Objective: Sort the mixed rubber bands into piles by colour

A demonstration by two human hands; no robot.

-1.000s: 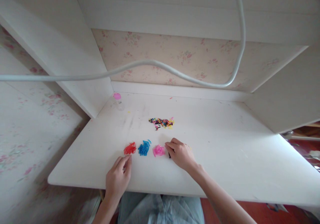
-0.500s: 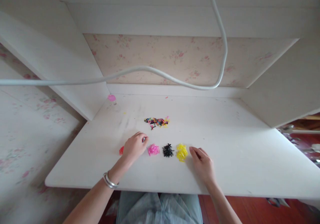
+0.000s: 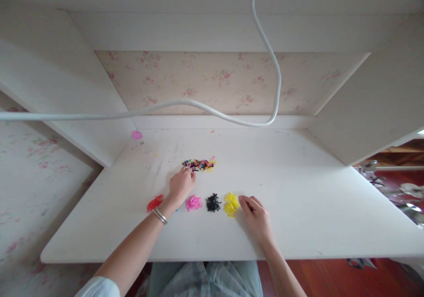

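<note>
My left hand (image 3: 182,185) reaches to the near edge of a mixed pile of small, multicoloured rubber bands (image 3: 202,164). Its fingers are curled down and closed at the pile; whatever is between them is hidden. Just right of a yellow pile of bands (image 3: 231,204) rests my right hand (image 3: 256,217), thumb and fingers pinched together, their contents too small to make out. Between the hands lie a pink pile (image 3: 194,203) and a black pile (image 3: 213,203). A red pile (image 3: 154,203) sits left of my left wrist, and a bit of blue (image 3: 176,209) peeks out beside that wrist.
The white desk (image 3: 298,217) has side panels and a back wall with floral paper. A white cable (image 3: 195,103) hangs across the view above it. A pink blob (image 3: 136,135) lies in the back left corner.
My left hand has moved forward from beside the pink pile to the mixed pile, uncovering the red pile. My right hand stays by the yellow pile. The view has shifted slightly.
</note>
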